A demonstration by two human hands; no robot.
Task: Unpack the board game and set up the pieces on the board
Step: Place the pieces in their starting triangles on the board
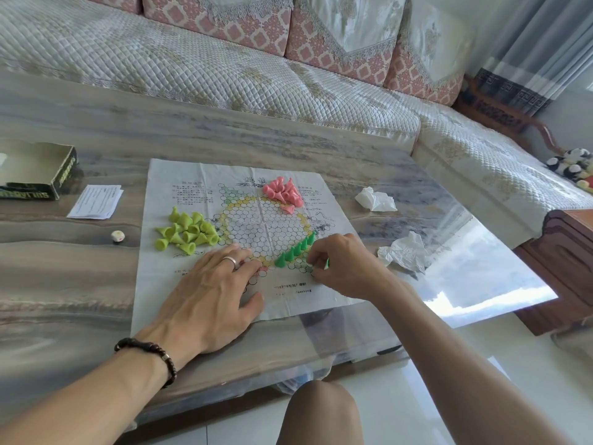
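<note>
Sofa [224,75] with quilted cover runs along the far side and wraps round to the right, pink patterned cushions [256,24] along its back. Coffee table [80,123] with grey marbled glossy top fills the middle. Grey curtain [539,43] top right. Paper game board [205,175] lies flat and creased on the table, printed hex grid ringed in yellow at its centre, text blocks around it.

Left hand [211,297] lies palm down on the near-left part of the board, fingers straight and slightly spread, pressing the sheet flat; silver ring [231,260] on one finger, dark bead bracelet [150,358] on the wrist. Right hand [340,268] rests at the near-right part of the grid, fingers curled, fingertips pinching a dark green piece [327,263] of which only a sliver shows.

Game box [41,175], dark green, open, sits at the table's left edge, well apart from the board. Folded instruction sheet [94,200] lies just right of the box. Two crumpled clear plastic bags on the table right of the board: one far [375,199], one near [404,252].

Lime green pieces [187,232], cone-shaped, heaped loose on the board's left side, most tipped over. Pink pieces [284,192] heaped at the grid's far edge, some upright, some fallen. Row of dark green pieces [295,250] stands upright in a diagonal line on the grid, just beside the right hand's fingers. White die [117,236] on the table left of the board. Panda plush toys [571,163] on the sofa at far right. Bare knee [321,412] at bottom centre.
</note>
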